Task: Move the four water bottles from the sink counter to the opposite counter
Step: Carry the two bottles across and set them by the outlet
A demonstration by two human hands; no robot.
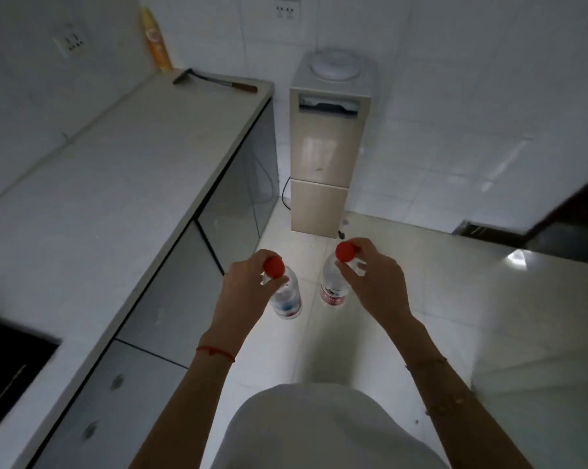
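Head view: white-tiled kitchen, long pale worktop (123, 170) running along the left, water dispenser (330, 143) standing past its far end, a knife (214, 82) lying near the far edge. Left hand (248, 286) closed around the neck of one red-capped bottle (286, 299); right hand (370, 275) closed the same way on a second bottle (333, 286). Both hanging upright, long axes vertical, over the floor and clear of any surface. Worktop's near edge off to the left, closer to the left hand. Likely mid-carry; other two bottles out of sight.
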